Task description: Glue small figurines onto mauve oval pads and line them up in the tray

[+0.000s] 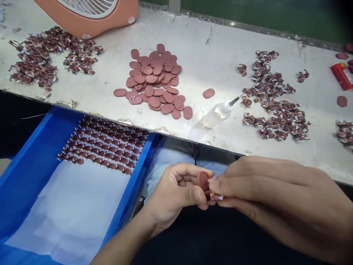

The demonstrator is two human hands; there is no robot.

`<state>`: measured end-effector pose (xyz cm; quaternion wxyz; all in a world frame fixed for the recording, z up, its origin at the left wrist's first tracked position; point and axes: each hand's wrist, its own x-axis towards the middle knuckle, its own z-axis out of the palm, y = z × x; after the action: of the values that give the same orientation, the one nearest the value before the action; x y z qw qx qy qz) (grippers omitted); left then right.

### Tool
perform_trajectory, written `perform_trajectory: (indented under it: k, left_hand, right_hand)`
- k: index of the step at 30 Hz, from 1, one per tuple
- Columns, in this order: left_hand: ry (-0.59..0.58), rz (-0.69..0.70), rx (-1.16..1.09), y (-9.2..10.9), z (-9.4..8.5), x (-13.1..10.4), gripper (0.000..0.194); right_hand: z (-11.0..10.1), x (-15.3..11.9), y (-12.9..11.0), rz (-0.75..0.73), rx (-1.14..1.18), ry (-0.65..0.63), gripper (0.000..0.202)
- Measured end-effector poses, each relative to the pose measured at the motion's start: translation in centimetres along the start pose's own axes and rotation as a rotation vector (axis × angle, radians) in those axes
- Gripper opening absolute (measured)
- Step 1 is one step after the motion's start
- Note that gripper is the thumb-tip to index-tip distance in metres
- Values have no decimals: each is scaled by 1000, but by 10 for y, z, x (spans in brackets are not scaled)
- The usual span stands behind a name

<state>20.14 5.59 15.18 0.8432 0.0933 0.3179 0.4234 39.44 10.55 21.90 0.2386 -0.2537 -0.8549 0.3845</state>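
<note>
In front of the bench edge, my left hand (176,191) is closed with thumb and fingers around a reddish-brown oval base (203,180), its flat face tilted toward me. My right hand (256,187) pinches a small brown figurine (215,197) with a white part against the lower edge of that base. The fingers hide much of the figurine. A heap of similar oval bases (157,73) lies on the bench beyond. Right of the heap is a glue bottle (216,115) with a needle tip, and past it a pile of loose brown figurines (275,99).
At the lower left a blue bin (16,173) holds white sheets (82,198) and rows of figurines on bases (107,143). Another figurine pile (35,59) lies at the back left beside an orange fan (110,18). A red box (342,75) sits at the far right.
</note>
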Motion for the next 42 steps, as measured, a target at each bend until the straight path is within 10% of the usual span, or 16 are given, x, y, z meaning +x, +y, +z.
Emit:
perform_trajectory:
  k: [42]
  left_hand:
    - [-50,3,34,-2,-9,5,34]
  right_hand:
    - [4,15,5,24,-13,1,15]
